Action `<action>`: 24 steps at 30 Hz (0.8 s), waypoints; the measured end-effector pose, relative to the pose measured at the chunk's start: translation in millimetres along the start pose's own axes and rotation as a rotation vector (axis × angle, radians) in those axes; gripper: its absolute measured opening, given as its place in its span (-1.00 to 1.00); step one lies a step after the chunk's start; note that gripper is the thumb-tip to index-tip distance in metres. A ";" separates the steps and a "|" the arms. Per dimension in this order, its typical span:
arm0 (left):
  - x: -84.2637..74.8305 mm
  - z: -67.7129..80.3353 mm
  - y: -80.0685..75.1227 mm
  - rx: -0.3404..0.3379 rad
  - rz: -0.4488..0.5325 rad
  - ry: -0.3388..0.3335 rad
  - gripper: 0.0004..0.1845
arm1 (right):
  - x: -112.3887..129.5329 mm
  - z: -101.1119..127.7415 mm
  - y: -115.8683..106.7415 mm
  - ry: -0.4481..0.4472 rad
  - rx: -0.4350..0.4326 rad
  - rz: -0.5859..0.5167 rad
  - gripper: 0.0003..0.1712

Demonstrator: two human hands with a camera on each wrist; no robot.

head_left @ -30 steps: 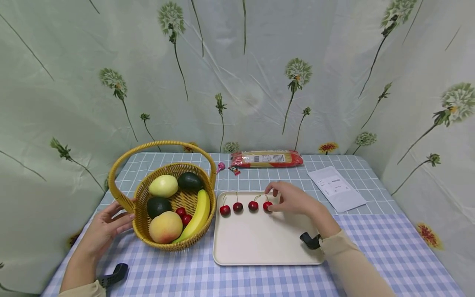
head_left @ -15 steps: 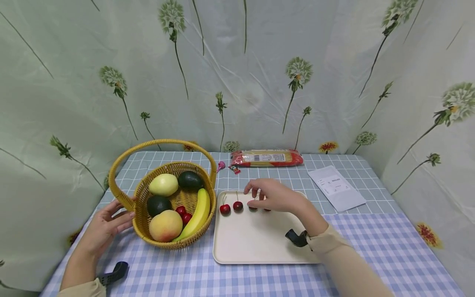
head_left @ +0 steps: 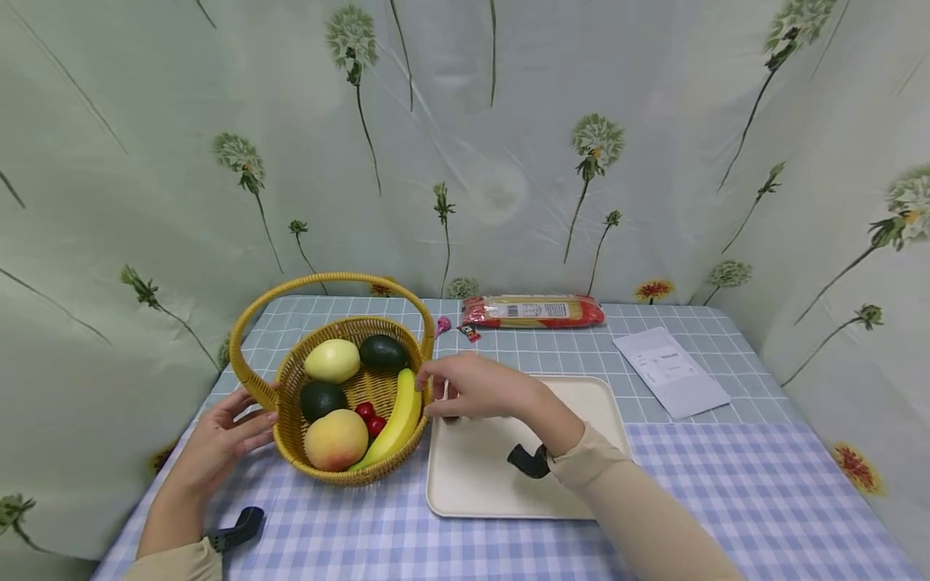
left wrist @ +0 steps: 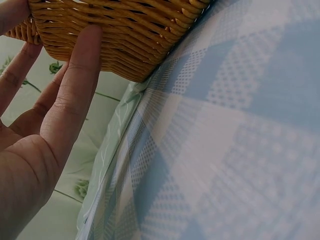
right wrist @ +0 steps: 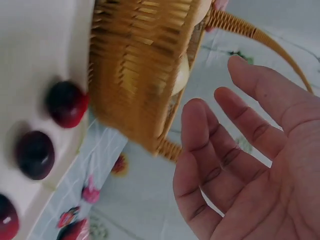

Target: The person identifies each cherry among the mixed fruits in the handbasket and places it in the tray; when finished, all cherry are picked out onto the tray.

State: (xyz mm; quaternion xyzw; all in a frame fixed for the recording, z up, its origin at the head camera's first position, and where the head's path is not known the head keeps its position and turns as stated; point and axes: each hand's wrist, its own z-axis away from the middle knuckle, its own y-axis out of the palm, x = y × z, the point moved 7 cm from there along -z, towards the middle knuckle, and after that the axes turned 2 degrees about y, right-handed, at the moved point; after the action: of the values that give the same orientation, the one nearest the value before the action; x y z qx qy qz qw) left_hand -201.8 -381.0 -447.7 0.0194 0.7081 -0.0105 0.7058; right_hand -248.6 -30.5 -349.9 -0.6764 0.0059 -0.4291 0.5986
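Observation:
A yellow wicker basket (head_left: pixel 341 476) holds a banana (head_left: pixel 401 415), a peach (head_left: pixel 336 440), a pale green fruit (head_left: pixel 332 361), two dark green avocado-like fruits (head_left: pixel 383 353) and red cherries (head_left: pixel 375 425). At its left side, my left hand (head_left: pixel 231 436) touches the wicker below the handle with extended fingers. My right hand (head_left: pixel 483 387) hovers by the basket's right rim, over the left end of a cream tray (head_left: pixel 523 480); its fingers are loosely bent around nothing. On the tray lie cherries (right wrist: pixel 35 155), mostly hidden by that hand in the head view, three showing in the right wrist view.
Behind the tray lie a red-and-clear packet of noodles (head_left: pixel 534 311), a pink wrapped candy (head_left: pixel 442 325) and a small red wrapper (head_left: pixel 470 332). A white labelled envelope (head_left: pixel 670 371) lies at the right. A dandelion-print curtain (head_left: pixel 508 194) stands behind the table.
My right hand has moved left along the row of cherries, from the rightmost one to the basket's right rim. The left hand keeps its place on the basket; the head view has shifted slightly.

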 end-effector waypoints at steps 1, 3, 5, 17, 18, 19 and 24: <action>0.6 -1.4 1.9 0.001 -0.004 -0.001 -0.48 | 3.1 -2.2 0.1 -0.001 0.003 0.023 -0.63; 1.0 -3.3 4.6 0.004 -0.009 0.001 -0.49 | 8.6 -8.1 1.4 -0.001 0.013 0.063 -0.63; 0.9 -3.3 4.9 0.002 -0.007 0.004 -0.49 | 15.1 -15.5 2.6 -0.009 0.023 0.110 -0.65; -0.2 1.6 -2.0 0.003 0.014 -0.002 -0.48 | 29.4 -64.3 20.8 0.050 0.151 0.225 -0.55; -0.2 1.3 -1.8 0.004 0.016 -0.001 -0.48 | 29.5 -67.4 21.8 0.050 0.161 0.227 -0.54; -0.1 0.8 -1.6 0.004 0.018 0.001 -0.48 | 29.2 -70.6 22.8 0.053 0.170 0.229 -0.52; -0.5 -1.1 0.4 0.007 0.024 0.012 -0.48 | 28.4 -85.9 25.5 0.074 0.222 0.237 -0.48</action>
State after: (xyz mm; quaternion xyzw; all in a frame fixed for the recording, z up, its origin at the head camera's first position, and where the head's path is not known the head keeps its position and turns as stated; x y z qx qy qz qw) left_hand -202.9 -380.6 -447.2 0.0306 0.7121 -0.0043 0.7014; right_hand -268.2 -121.7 -361.6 -0.5845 0.0603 -0.3780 0.7154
